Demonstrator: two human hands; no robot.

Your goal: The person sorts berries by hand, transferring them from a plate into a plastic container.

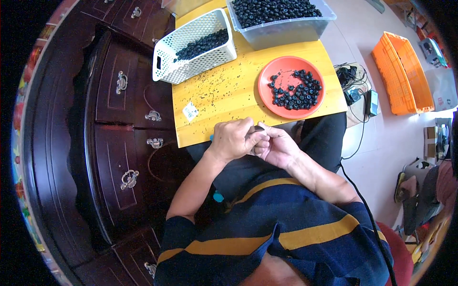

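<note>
My left hand (pixel 231 138) and my right hand (pixel 280 147) meet just off the table's near edge, fingers closed together. Pinched between their fingertips is a small black round part (pixel 259 128), mostly hidden by the fingers. Just beyond my right hand, a red-orange plate (pixel 265 97) holds many similar black round parts (pixel 296 99), some showing a central hole. At the far left of the table stands a white perforated basket (pixel 164 69) with more black parts (pixel 202 45) in it. A clear plastic bin (pixel 286 35) at the far right is heaped with black parts (pixel 276 10).
Dark crumbs are strewn over the yellow table (pixel 229 90), near a small white packet (pixel 190 111). A dark wooden cabinet (pixel 114 157) stands close on the left. To the right are tangled cables (pixel 350 76), an orange crate (pixel 400 76) and a cord (pixel 355 183) beside my right arm.
</note>
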